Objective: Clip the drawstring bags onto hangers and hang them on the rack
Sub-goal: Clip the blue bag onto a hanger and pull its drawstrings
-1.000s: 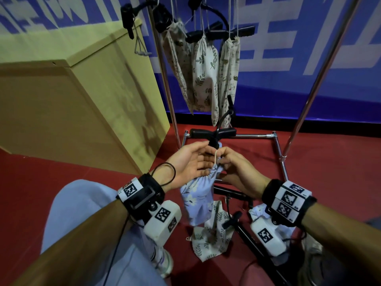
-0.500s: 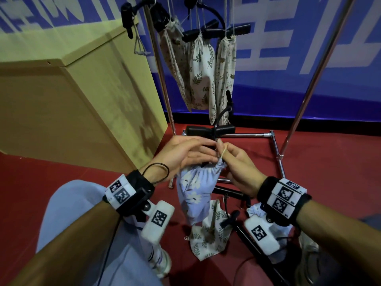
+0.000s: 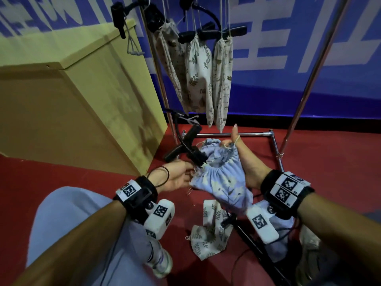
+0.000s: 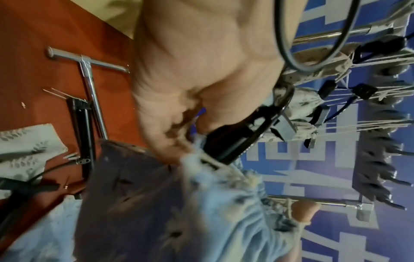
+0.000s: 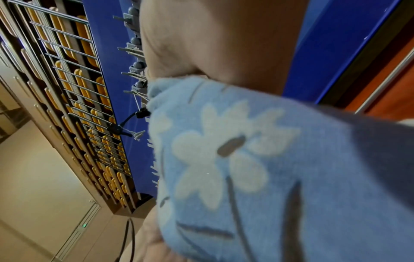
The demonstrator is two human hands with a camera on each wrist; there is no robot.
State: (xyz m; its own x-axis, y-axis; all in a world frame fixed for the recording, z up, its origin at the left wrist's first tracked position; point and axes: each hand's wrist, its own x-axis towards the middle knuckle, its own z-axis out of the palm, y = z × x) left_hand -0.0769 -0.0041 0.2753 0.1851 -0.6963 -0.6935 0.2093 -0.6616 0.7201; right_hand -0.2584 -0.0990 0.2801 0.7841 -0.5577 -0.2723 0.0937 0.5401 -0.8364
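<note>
A light blue floral drawstring bag (image 3: 224, 180) (image 4: 201, 203) (image 5: 268, 159) is held low in front of the rack, lying tilted with its gathered mouth pointing away. My right hand (image 3: 245, 157) (image 5: 224, 44) supports it from the right; its fingers are hidden behind the cloth, the thumb sticks up, and the drawstring is looped round the thumb. My left hand (image 3: 179, 178) (image 4: 201, 70) pinches one clip of a black hanger (image 3: 186, 139) (image 4: 235, 140) against the bag's left rim. The hanger leans to the left.
Three leaf-print bags (image 3: 198, 75) hang on black hangers from the metal rack (image 3: 305, 96). Another leaf-print bag (image 3: 208, 232) and a spare hanger (image 3: 249, 242) lie on the red floor. A yellow wooden box (image 3: 72, 96) stands at the left. My knee (image 3: 68, 223) is below.
The bag hung upright from both hands; now it lies tilted with its mouth spread. My right hand has turned under it, thumb up. The hanger tipped left and my left hand dropped to its clip.
</note>
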